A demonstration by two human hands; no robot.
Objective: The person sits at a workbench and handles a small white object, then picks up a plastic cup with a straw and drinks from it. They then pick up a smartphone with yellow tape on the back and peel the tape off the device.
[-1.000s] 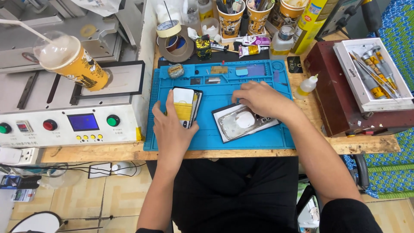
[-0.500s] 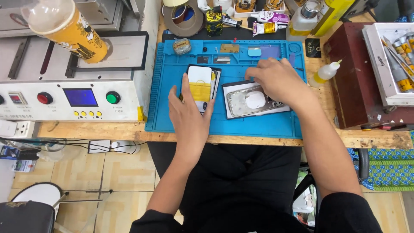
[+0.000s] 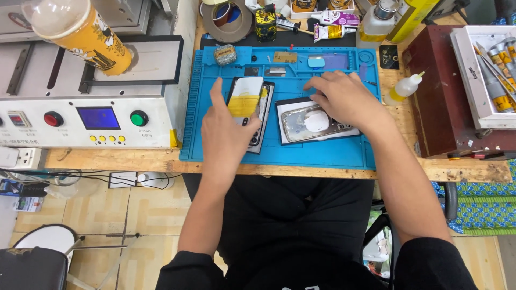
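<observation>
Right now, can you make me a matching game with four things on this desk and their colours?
Things:
1. work mat
2. round button on the machine
3. squeeze bottle
4. tape roll

Colours:
A. brown
B. green
C. blue
D. clear with yellow liquid

Pairs: 1-C, 2-B, 3-D, 4-A

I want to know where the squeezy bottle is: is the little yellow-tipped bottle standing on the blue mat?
No, the small bottle lies on the wooden table beside the blue mat.
</observation>
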